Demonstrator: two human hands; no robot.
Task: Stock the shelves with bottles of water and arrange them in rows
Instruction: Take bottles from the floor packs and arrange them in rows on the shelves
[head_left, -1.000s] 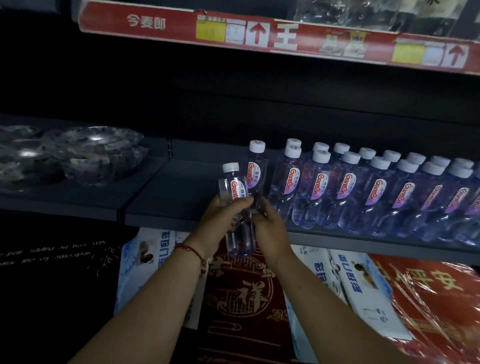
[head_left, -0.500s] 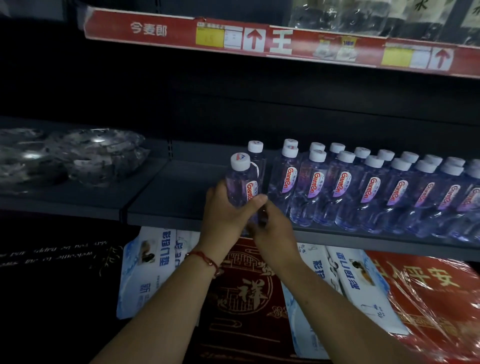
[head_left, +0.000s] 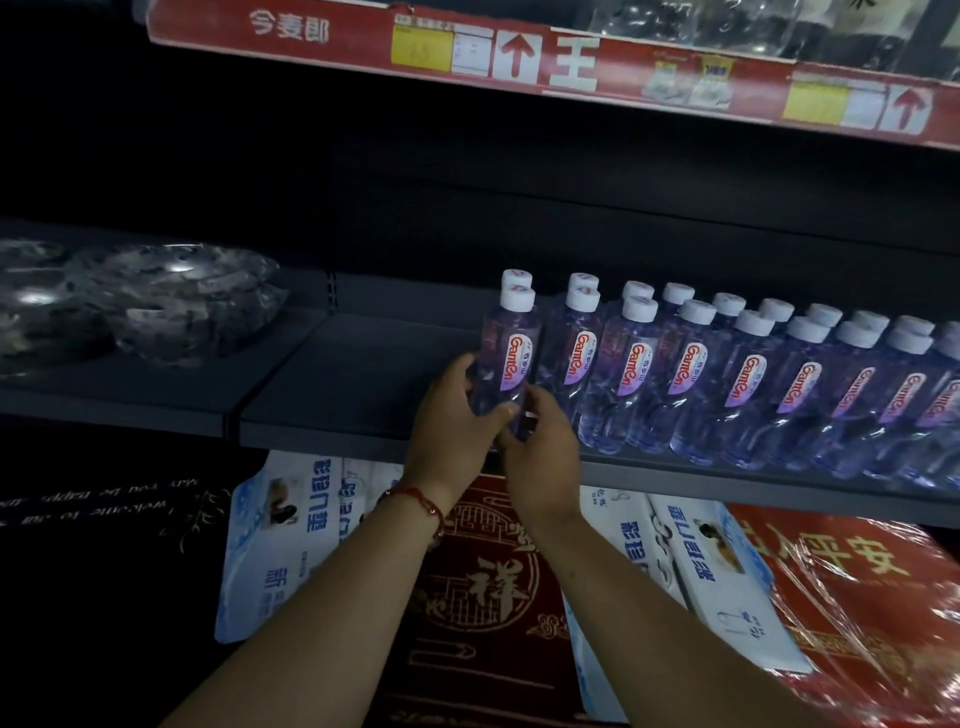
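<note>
Lowered from mid-air, the bottle (head_left: 506, 364) now stands on the shelf (head_left: 363, 374), left hand (head_left: 451, 415) and right hand (head_left: 540, 447) both gripping it; rows fill rightward, bare shelf remains leftward

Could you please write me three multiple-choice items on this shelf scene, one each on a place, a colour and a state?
1. Where does the held bottle stand in the front row?
A. left end
B. middle
C. right end

2. What colour are the bottle caps?
A. red
B. white
C. green

3. How are the hands?
A. both on the bottle
B. both hanging free
C. one on the bottle only

Key: 1 A, every other bottle on the shelf lies to its right. 2 B, each cap shows white. 3 A, the left hand and right hand wrap its lower part.
</note>
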